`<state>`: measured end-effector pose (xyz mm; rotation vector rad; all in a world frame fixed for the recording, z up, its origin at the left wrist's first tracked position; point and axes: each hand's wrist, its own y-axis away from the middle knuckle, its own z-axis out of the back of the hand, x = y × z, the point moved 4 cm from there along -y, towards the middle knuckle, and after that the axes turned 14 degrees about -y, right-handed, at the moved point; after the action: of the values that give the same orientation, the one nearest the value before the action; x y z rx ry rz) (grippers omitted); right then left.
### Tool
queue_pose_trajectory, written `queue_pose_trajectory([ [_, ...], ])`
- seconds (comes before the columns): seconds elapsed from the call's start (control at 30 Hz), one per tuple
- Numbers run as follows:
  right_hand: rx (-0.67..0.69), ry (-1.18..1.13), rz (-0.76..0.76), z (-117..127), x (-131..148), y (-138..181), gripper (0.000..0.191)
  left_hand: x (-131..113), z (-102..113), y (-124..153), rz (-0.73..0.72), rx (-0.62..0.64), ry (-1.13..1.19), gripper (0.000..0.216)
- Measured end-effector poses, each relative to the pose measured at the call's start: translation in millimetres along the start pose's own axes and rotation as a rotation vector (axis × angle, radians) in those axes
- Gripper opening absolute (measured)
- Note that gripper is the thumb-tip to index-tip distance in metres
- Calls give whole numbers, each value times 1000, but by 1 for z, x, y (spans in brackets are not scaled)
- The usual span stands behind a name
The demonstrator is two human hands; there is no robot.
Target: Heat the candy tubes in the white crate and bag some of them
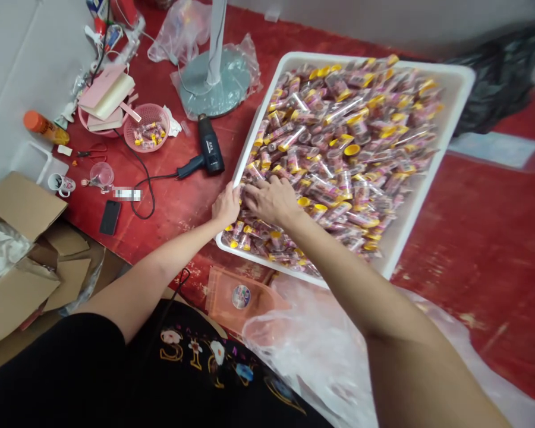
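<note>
Both hands in the tube pile, centre frame!

Left hand (226, 205) curled over white tray (455, 77) rim, right hand (271, 199) spread flat, fingers open on yellow-capped clear tubes (339, 137) filling tray. Probably light, stiff, slick, prone to rolling; best pinched mid-barrel. Heat gun (207, 156) lying left of tray.

Person wearing black garment, showing across lower frame over lap and torso. Garment carrying printed or embroidered motif: gold-outlined lettering, small white flower-like shapes, bits of blue and pink; exact wording not readable. Both forearms showing bare, no sleeves reaching into view, no watch or bracelet showing at wrists. Left hand (226, 205) and right hand (271, 199) showing bare, no gloves; no rings showing on fingers facing camera. Nails appearing short; polish too small to tell.
</note>
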<state>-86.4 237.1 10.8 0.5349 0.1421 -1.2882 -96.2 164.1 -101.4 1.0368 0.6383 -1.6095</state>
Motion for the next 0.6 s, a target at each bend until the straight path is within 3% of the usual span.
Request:
queue_pose_trajectory([
  [0.2,118,45,-14,21,12,61,33,1,-5,-1,1,6,36,50],
  [0.33,357,64,-260,51,-5,72,30,0,-8,-2,7,23,30,49],
  [0.4,317,18,-278,63,-13,46,30,-1,-7,-2,15,29,21,49],
  [0.47,86,-98,-170,65,-17,5,37,-2,-6,-1,22,30,20,50],
  [0.5,18,-156,-129,59,-18,-17,37,-2,-5,-1,24,36,23,50],
  [0.6,31,-66,-131,23,-23,-62,44,-3,-3,0,25,49,33,49],
])
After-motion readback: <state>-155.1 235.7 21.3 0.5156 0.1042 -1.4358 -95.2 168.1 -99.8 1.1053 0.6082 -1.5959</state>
